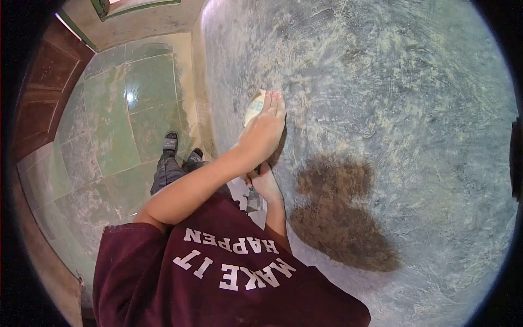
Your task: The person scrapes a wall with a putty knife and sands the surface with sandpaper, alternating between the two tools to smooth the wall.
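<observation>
My left hand [267, 128] reaches across to the rough grey wall [381, 98], its fingers straight and side by side. Under them is a cream sheet with faint printing on its back, which looks like sandpaper [254, 110], pressed to the wall. Lower down, partly behind my left forearm, my right hand [266, 184] is closed with its fingers curled. A small dark thing shows at its fingers, and I cannot tell what it is. Just below that hand is a greyish, partly hidden shape [254, 203].
A large brown patch [340, 212] marks the wall right of my hands. My sandalled feet [171, 141] stand on dusty green floor tiles [103, 114] beside the wall's base. A brown wooden door [49, 82] is at the far left, and a green frame [139, 6] at the top.
</observation>
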Tool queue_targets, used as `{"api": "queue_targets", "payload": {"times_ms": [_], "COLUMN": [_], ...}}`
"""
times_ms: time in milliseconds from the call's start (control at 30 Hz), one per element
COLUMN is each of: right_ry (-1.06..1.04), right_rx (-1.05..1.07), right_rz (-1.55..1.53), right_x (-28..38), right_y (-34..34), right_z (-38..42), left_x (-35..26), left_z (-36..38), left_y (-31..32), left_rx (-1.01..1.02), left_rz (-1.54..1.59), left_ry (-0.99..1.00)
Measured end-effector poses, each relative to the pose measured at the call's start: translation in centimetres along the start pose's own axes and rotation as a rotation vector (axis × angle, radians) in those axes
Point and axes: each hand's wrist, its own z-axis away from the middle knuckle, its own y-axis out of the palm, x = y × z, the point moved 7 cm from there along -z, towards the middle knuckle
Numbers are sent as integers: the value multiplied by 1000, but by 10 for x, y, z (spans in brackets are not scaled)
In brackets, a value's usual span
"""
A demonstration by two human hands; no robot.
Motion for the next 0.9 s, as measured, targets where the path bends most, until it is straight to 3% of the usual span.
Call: {"api": "queue_targets", "payload": {"times_ms": [100,300,433,500,600,733,900], "right_ry": [-16,-15,-69,-66,-65,-60,18], "right_rx": [24,-1,13,-1,-8,45,14], "right_rz": [0,78,53,71,50,5,20], "right_x": [2,16,15,10,16,14,38], "right_y": [1,4,4,3,5,5,13], "right_z": [0,5,4,4,4,2,4], "left_x": [-2,27,27,20,13,25,21], "left_z": [20,14,8,17,22,-4,10], "left_y": [-4,5,0,2,6,-12,-1], "left_rx": [-132,-267,-256,-198,-134,-243,-172], "left_rz": [255,325,232,350,270,132,189], "left_ry": [3,115,145,38,-6,47,33]}}
